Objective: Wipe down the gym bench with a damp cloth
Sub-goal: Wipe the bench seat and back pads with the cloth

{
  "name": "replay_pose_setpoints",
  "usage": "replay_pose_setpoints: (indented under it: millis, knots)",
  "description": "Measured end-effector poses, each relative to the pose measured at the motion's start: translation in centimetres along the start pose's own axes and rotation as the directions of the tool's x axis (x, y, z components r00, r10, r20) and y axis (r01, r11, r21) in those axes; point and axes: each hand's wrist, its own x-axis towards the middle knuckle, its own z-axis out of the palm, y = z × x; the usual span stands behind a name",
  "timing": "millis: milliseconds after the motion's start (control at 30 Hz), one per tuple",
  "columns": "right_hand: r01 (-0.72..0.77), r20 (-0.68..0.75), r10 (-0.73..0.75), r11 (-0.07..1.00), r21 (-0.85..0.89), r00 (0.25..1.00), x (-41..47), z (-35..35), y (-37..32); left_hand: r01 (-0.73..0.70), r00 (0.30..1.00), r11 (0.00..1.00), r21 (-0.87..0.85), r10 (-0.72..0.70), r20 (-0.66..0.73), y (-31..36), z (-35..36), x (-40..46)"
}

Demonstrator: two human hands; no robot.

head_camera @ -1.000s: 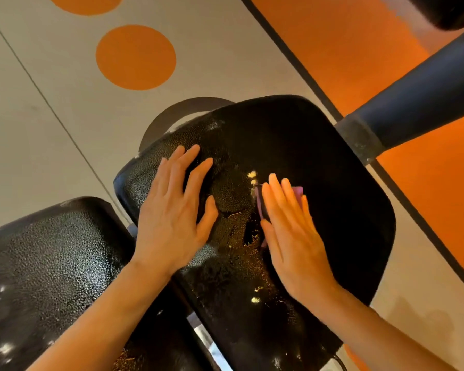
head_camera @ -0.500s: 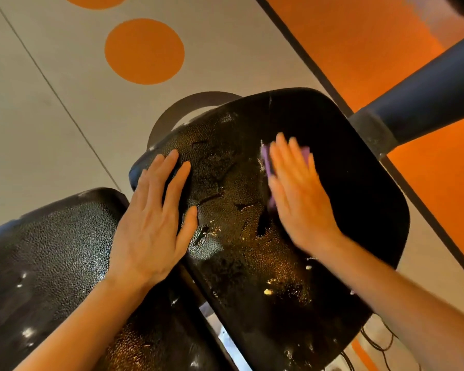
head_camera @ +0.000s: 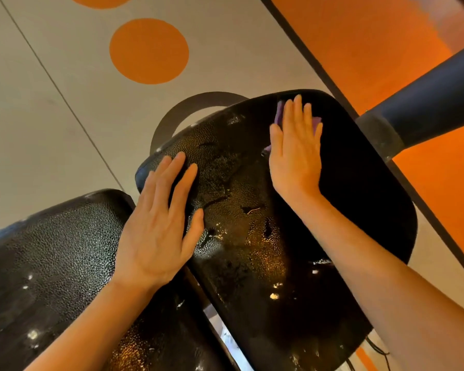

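Note:
The black textured seat pad of the gym bench (head_camera: 359, 210) fills the middle of the view, its surface cracked and shiny with damp. A second black pad (head_camera: 51, 258) lies to its lower left. My right hand (head_camera: 295, 153) presses flat on a purple cloth (head_camera: 279, 116) near the seat pad's far edge; only the cloth's edges show around my fingers. My left hand (head_camera: 161, 231) rests flat with fingers spread on the seat pad's left edge, holding nothing.
A thick dark padded bar (head_camera: 426, 108) crosses the upper right beside the seat. The floor is beige with an orange circle (head_camera: 149, 50) and an orange zone (head_camera: 373, 44) bordered by a black line. A dark curved frame piece (head_camera: 177, 113) shows beyond the pad.
My right hand has slid the purple cloth from the pad's middle up toward its far edge. My left hand has shifted down and left along the pad's left edge.

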Motion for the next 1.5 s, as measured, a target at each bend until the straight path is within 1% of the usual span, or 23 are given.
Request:
replay_pose_setpoints:
  millis: [67, 167, 233, 267, 333, 400, 433, 533, 633, 700, 800, 867, 933, 1000, 1033, 1100, 1167, 1233, 1267, 1333, 1400, 1433, 1500]
  knots:
    - [-0.02, -0.044, 0.019, 1.0, -0.018, 0.999, -1.0, 0.6, -1.6, -0.001, 1.0, 1.0, -0.002, 0.001, -0.001, 0.1, 0.0, 0.0]
    - [0.448, 0.076, -0.454, 0.89, 0.086, 0.888, -7.3, 0.0, -1.4, -0.001, 1.0, 1.0, -0.007, 0.001, 0.0, 0.1, -0.1, 0.1]
    - [0.597, 0.123, -0.611, 0.791, 0.134, 0.782, -6.1, -0.8, 0.9, 0.004, 1.0, 1.0, -0.007, -0.004, 0.004, 0.1, -0.1, 0.1]
    - [0.526, 0.122, -0.545, 0.836, 0.157, 0.829, -4.0, -1.1, 2.0, 0.007, 1.0, 1.0, -0.005, -0.007, 0.004, 0.2, -0.1, 0.0]
    - [0.189, 0.109, -0.206, 0.971, 0.146, 0.973, 0.6, -1.3, 3.7, 0.004, 1.0, 1.0, 0.007, -0.004, 0.001, 0.2, 0.0, 0.0]
    - [-0.081, -0.014, 0.081, 0.996, -0.022, 0.997, 2.3, -1.0, 2.6, 0.003, 1.0, 1.0, 0.014, -0.003, 0.002, 0.1, 0.0, 0.1]
    - [-0.113, -0.064, 0.108, 0.991, -0.071, 0.992, 1.6, -0.5, 0.8, 0.004, 1.0, 1.0, 0.018, -0.004, 0.004, 0.2, 0.0, 0.1]
    - [0.211, -0.027, -0.211, 0.977, -0.007, 0.977, -2.4, 0.5, -5.1, 0.011, 1.0, 1.0, 0.026, -0.011, 0.015, 0.2, -0.1, 0.1]
    - [0.512, 0.097, -0.509, 0.859, -0.002, 0.855, -2.1, -0.1, -3.5, 0.014, 1.0, 1.0, 0.021, -0.014, 0.022, 0.2, -0.1, 0.1]
    - [0.371, 0.087, -0.364, 0.923, -0.099, 0.928, 1.4, -0.5, 0.7, 0.013, 1.0, 1.0, 0.019, -0.013, 0.019, 0.1, -0.1, 0.0]
    - [-0.035, -0.005, 0.035, 0.999, 0.004, 0.999, 3.6, -1.2, 1.7, 0.007, 1.0, 1.0, 0.022, -0.007, 0.008, 0.1, 0.0, 0.1]
    - [0.108, -0.116, -0.11, 0.994, -0.019, 0.987, 1.0, -0.1, -2.9, 0.007, 1.0, 1.0, 0.021, -0.007, 0.01, 0.2, 0.0, 0.1]
    - [0.442, -0.051, -0.441, 0.896, 0.031, 0.896, -2.3, 0.9, -6.9, 0.012, 1.0, 1.0, 0.015, -0.012, 0.008, 0.2, 0.0, 0.1]
    - [0.616, 0.062, -0.622, 0.783, 0.089, 0.781, -3.1, 0.7, -6.8, 0.014, 1.0, 1.0, 0.006, -0.014, 0.008, 0.2, 0.0, 0.1]
    - [0.629, 0.098, -0.631, 0.775, 0.052, 0.769, -2.2, 0.3, -5.2, 0.014, 1.0, 1.0, 0.003, -0.014, 0.002, 0.2, 0.0, 0.1]
    - [0.507, 0.101, -0.499, 0.857, -0.087, 0.861, 0.7, -0.1, -0.5, 0.003, 1.0, 1.0, -0.001, -0.003, -0.005, 0.2, 0.0, 0.1]
    - [0.194, 0.049, -0.192, 0.98, -0.036, 0.98, 3.1, -1.0, 3.3, 0.005, 1.0, 1.0, -0.004, -0.005, -0.003, 0.2, -0.1, 0.0]
    - [-0.014, 0.011, 0.014, 0.999, 0.051, 1.0, 3.0, -1.1, 1.9, 0.012, 1.0, 1.0, 0.005, -0.012, 0.0, 0.2, -0.1, 0.0]
    - [0.003, -0.009, -0.003, 0.998, 0.057, 1.0, 1.8, -0.6, -0.2, 0.013, 1.0, 1.0, 0.012, -0.013, 0.005, 0.2, -0.1, 0.0]
    - [0.293, -0.021, -0.292, 0.954, 0.068, 0.956, -2.0, 0.5, -4.3, 0.016, 1.0, 1.0, 0.012, -0.016, 0.008, 0.2, -0.2, 0.0]
    - [0.569, 0.067, -0.572, 0.82, 0.062, 0.818, -4.2, 0.6, -5.1, 0.017, 1.0, 1.0, 0.011, -0.017, 0.004, 0.2, -0.2, 0.0]
    - [0.612, 0.111, -0.612, 0.79, 0.044, 0.783, -3.4, 0.3, -4.0, 0.014, 1.0, 1.0, 0.011, -0.014, 0.003, 0.3, -0.2, -0.1]
    - [0.494, 0.103, -0.491, 0.869, -0.006, 0.865, -0.4, -0.1, -1.9, 0.01, 1.0, 1.0, 0.006, -0.01, -0.011, 0.2, -0.2, -0.2]
